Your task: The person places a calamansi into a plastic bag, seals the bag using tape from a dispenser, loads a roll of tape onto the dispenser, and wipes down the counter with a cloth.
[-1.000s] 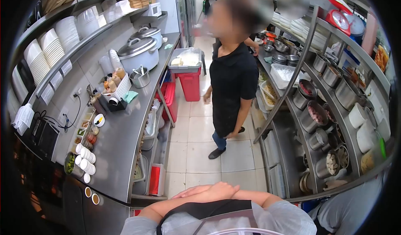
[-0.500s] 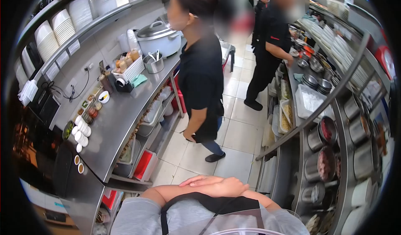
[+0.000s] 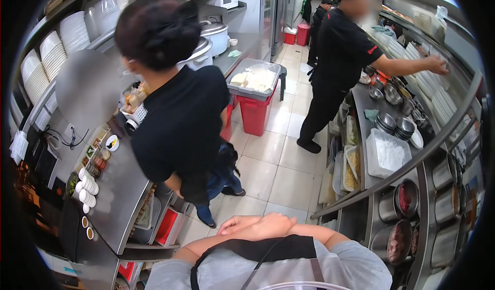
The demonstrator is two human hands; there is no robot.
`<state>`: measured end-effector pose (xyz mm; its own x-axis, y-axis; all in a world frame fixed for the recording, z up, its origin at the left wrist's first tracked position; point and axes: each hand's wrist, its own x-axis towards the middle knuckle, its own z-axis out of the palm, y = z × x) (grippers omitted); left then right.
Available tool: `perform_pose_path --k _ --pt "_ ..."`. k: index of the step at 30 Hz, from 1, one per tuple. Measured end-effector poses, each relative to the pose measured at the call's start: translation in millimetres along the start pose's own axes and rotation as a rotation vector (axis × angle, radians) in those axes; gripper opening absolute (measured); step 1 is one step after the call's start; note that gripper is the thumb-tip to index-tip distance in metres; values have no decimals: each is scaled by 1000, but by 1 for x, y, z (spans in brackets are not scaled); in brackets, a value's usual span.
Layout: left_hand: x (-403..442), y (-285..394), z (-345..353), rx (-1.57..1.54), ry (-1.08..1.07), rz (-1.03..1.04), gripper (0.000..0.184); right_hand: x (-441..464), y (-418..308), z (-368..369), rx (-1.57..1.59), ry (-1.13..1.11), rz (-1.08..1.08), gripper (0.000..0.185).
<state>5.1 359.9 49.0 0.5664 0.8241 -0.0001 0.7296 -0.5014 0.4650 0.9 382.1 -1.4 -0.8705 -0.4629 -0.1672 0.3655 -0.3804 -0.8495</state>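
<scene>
My forearms are crossed in front of my apron at the bottom of the view. My left hand (image 3: 278, 223) lies on top, its fingers curled over my right forearm (image 3: 315, 232). Beyond my left forearm (image 3: 219, 241), my right hand (image 3: 238, 223) shows with its fingers stretched out, resting against that arm. No object shows in either hand. The black apron (image 3: 258, 249) and grey shirt (image 3: 350, 261) are just below them.
A person in black (image 3: 180, 120) leans over the left steel counter (image 3: 121, 187). Another person (image 3: 337, 58) reaches toward the right shelf. A red bin (image 3: 253, 116) with a grey tub on top stands at the aisle's far end. Metal pots (image 3: 397, 241) line the right rack.
The nearer person has moved left and closer, now bent toward the left counter. The other person's arm is now stretched toward the plates. The view has shifted; my arms stay crossed.
</scene>
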Motion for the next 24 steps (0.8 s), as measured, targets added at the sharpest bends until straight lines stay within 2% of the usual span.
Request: perform_pose_path --k 2,4,6,11,13,18,20,24 --pt "15 -20 -7 3 -8 -13 18 9 20 -42 -254 164 0 27" --pt "30 -41 -16 9 -17 -27 18 1 -23 -50 -66 55 4 28" --pt "43 -63 -24 -20 -96 -85 18 1 -40 -71 -53 26 -3 28" --pt "82 -126 -47 -36 -53 -161 18 2 -62 -147 -85 -21 46 28" --pt "104 -149 -61 -73 -44 -204 19 -3 -76 -174 -54 -104 -85 29" --pt "149 -217 -85 -58 113 -246 19 -23 -149 -227 -66 -204 18 32" --pt "151 -238 -98 -32 133 -355 18 -16 -168 -240 -2 -197 96 33" --pt "139 -266 -126 -77 212 -490 15 21 -162 -278 8 -442 215 32"
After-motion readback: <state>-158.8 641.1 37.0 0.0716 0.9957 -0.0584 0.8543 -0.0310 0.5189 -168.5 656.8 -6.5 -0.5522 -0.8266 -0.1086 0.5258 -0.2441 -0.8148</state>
